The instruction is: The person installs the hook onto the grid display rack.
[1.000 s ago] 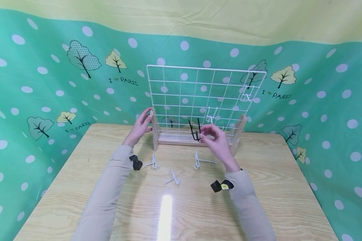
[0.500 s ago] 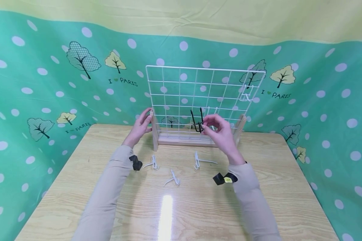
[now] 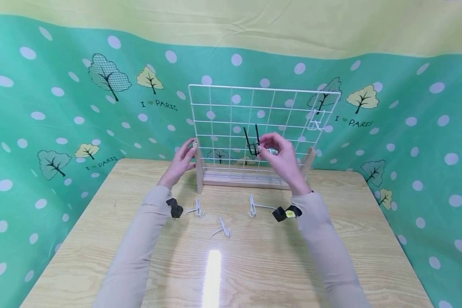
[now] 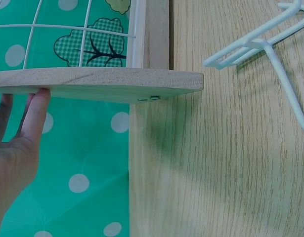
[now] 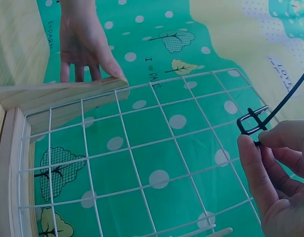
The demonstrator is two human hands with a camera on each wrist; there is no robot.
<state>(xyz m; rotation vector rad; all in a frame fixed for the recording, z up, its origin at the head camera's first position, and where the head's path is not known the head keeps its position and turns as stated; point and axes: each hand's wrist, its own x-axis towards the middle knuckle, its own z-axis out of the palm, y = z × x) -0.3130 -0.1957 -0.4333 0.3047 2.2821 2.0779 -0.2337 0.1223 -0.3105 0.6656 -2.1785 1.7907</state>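
Observation:
In the head view, my left hand is at the left wooden post of a stand bearing a white wire grid panel. Its fairly straight fingers touch the outer side of that wooden board in the left wrist view. My right hand pinches a black wire hook between thumb and fingers, in front of the grid, with its two prongs pointing up. The right wrist view shows the black hook's frame at the fingertips, apparently off the wires.
One white hook hangs at the grid's upper right; another is mostly hidden behind my right hand. Three loose white hooks, including a middle hook and a right hook, lie on the wooden table. A patterned cloth stands behind.
My right hand has lifted the black hook from low before the grid to about mid-height, shifting slightly right. The left hand stays at the post.

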